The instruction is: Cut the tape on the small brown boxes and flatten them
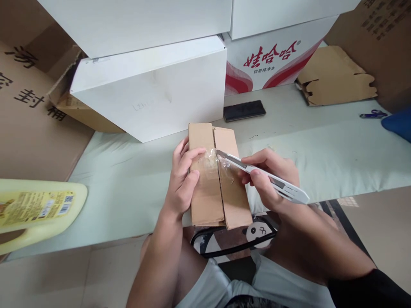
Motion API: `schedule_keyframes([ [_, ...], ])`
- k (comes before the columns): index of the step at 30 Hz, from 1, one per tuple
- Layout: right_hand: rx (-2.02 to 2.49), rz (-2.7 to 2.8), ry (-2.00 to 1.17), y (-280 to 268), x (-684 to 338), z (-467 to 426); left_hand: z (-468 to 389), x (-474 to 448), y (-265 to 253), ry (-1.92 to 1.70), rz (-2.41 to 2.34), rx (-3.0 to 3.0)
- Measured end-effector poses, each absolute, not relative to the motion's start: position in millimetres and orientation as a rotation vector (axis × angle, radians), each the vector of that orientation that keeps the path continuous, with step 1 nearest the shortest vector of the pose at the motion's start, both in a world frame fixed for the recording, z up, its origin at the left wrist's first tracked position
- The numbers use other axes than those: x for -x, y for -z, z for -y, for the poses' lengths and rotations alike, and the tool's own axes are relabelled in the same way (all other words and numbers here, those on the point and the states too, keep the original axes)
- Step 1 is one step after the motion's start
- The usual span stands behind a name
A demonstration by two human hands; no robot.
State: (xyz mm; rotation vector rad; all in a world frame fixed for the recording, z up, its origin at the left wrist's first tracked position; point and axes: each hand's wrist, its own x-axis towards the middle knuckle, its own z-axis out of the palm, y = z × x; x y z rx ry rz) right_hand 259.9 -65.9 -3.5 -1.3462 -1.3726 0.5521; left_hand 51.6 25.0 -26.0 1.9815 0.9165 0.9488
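A small brown cardboard box (205,192) lies at the front edge of the covered surface, its two top flaps meeting along a lengthwise seam. Clear tape (210,159) crosses that seam, wrinkled and partly loose. My left hand (184,179) grips the box along its left side, fingertips and thumb resting on the top flap. In my right hand (271,175) is a white utility knife (282,188), held between thumb and fingers. Its blade tip touches or nearly touches the tape at the seam; the exact contact is too small to tell.
Behind the box stand large white cartons (154,94) and a red-and-white carton (266,60). A black phone (244,111) lies before them. Flattened cardboard (337,81) and a small purple-blue object (374,114) are at right. A yellow jug (41,209) is at the left front.
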Motion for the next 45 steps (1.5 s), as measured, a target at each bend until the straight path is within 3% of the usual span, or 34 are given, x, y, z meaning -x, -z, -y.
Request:
schedule_keyframes([
  [45,1.262,1.369,-0.682,18,-260,67,-30,-47,27,-0.908,-0.938,-1.992],
])
